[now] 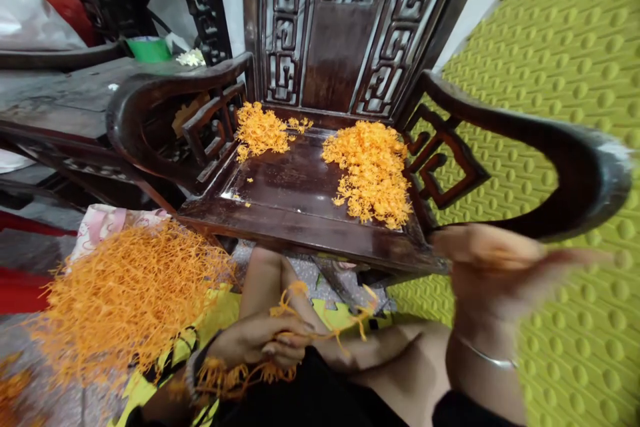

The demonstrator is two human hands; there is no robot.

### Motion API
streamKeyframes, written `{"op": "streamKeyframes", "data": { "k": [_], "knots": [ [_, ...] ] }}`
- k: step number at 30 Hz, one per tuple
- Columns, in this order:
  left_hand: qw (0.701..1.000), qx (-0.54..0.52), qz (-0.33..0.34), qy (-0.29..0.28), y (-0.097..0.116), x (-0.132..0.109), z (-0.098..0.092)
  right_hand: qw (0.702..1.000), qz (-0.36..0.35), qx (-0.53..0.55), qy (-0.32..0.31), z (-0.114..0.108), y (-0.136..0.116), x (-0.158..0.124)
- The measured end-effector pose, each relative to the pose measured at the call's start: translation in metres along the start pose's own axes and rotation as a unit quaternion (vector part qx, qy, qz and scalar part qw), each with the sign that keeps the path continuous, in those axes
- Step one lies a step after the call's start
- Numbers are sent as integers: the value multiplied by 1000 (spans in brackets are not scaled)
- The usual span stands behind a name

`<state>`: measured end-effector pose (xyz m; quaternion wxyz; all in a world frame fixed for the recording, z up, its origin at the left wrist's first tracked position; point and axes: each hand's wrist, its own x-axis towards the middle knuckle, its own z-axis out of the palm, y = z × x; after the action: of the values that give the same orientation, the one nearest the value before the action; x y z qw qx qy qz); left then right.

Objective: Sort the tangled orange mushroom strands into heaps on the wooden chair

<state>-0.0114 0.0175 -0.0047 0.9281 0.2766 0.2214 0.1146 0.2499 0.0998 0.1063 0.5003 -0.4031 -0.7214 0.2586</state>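
Observation:
My left hand is closed around thin orange branched plastic strands. Their forked ends stick out past my fingers to the right, over my legs. More frilly orange strands hang below that hand and along the wrist. My right hand is raised beside the chair's right armrest, apart from the left one. Motion smears its fingers, and an orange tint shows in the palm, but I cannot make out whether anything is held. A large heap of loose orange branched strands lies left of my left hand.
On the dark wooden chair seat are a smaller left pile of orange frilly pieces and a larger right pile. Curved armrests flank the seat. A green tape roll sits on the side table. Yellow-green bumpy matting lies at right.

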Motion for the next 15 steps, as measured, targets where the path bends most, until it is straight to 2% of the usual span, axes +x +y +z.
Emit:
{"op": "streamKeyframes", "data": {
  "k": [2, 4, 5, 7, 9, 10, 12, 14, 15],
  "knots": [
    [997, 7, -57, -56, 7, 8, -3, 989, -1, 9, -150, 38, 10, -6],
    [991, 0, -96, -98, 11, 19, -5, 945, 37, 27, -323, 76, 16, -16],
    [988, -7, -108, -110, 12, 23, -6, 923, 55, 27, -379, 89, 17, -20],
    [987, -19, -112, -117, 13, 27, -6, 900, 89, 42, -424, 98, 19, -26],
    [990, -11, -94, -108, 11, 24, -5, 890, 140, 127, -416, 84, 19, -27],
    [991, -2, -82, -104, 10, 20, -5, 887, 168, 190, -387, 72, 19, -25],
    [994, 13, -57, -90, 9, 12, -4, 903, 187, 279, -267, 48, 19, -20],
    [996, 19, -40, -80, 11, 7, -3, 943, 147, 245, -171, 36, 20, -14],
    [996, 19, -37, -80, 13, 7, -3, 959, 121, 192, -168, 37, 20, -12]
  ]
}}
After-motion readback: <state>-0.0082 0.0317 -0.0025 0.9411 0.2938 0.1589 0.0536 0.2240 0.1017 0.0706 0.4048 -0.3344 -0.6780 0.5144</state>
